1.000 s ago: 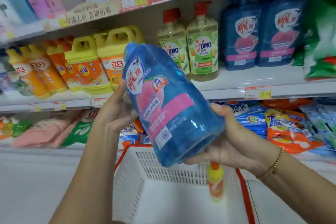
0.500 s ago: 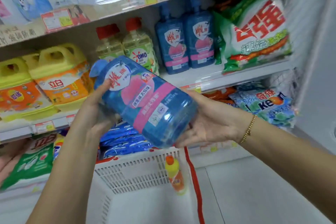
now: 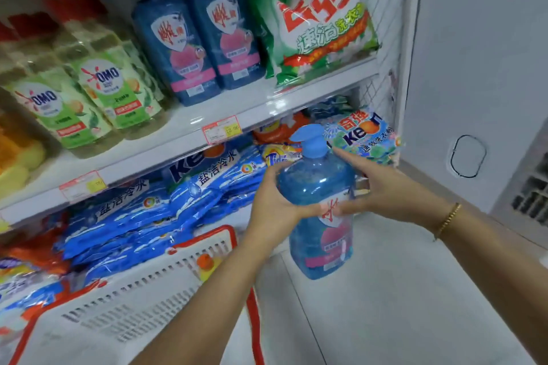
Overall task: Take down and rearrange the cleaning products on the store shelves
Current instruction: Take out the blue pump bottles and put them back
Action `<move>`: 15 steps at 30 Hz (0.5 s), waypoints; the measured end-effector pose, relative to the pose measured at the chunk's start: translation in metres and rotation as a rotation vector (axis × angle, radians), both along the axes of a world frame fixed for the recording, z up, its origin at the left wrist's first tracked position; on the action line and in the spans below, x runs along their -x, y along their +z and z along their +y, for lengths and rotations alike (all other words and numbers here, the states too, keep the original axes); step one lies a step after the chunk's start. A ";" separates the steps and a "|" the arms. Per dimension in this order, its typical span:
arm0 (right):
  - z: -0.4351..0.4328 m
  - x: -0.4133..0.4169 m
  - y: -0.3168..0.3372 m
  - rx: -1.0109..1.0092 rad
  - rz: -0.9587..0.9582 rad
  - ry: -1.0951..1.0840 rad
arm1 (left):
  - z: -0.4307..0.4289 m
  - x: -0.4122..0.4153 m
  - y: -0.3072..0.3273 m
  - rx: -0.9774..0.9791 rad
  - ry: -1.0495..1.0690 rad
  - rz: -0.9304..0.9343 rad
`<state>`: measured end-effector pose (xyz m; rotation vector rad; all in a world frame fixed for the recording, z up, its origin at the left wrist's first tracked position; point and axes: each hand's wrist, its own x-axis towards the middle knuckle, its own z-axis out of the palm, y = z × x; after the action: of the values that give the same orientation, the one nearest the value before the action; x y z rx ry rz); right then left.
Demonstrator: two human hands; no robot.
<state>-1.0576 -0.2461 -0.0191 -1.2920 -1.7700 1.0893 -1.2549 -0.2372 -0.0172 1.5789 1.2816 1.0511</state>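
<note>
Head view: a blue pump bottle stands upright in mid-air right of centre in the frame, over the pale floor, in front of the lower shelf's right end. The left hand grips its shoulder from the left, fingers curled over the top and thumb across the label. The right hand lies against the bottle's right side with fingers stretched almost straight, the index finger reaching up beside the pump neck and the thumb on the label. A gold bracelet circles the right wrist. At lower left sits a white basket with red rim holding a small orange-capped bottle. On the shelf at upper centre stand two matching blue bottles, with OMO bottles to their left and a green detergent bag to their right.
</note>
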 end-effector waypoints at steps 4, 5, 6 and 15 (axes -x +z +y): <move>0.000 -0.031 -0.053 0.035 0.071 -0.185 | 0.011 -0.031 -0.061 0.055 -0.090 0.089; -0.003 -0.035 -0.067 0.036 0.057 -0.222 | 0.013 -0.035 -0.072 0.073 -0.116 0.112; -0.008 -0.037 -0.080 0.035 0.031 -0.254 | 0.014 -0.038 -0.083 0.088 -0.149 0.139; -0.031 -0.020 -0.150 -0.078 -0.091 -0.446 | 0.014 -0.045 -0.128 0.062 -0.331 0.343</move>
<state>-1.0380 -0.2767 -0.1688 -1.6080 -1.4688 0.7129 -1.2100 -0.2234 -0.1448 1.8991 1.2013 0.5456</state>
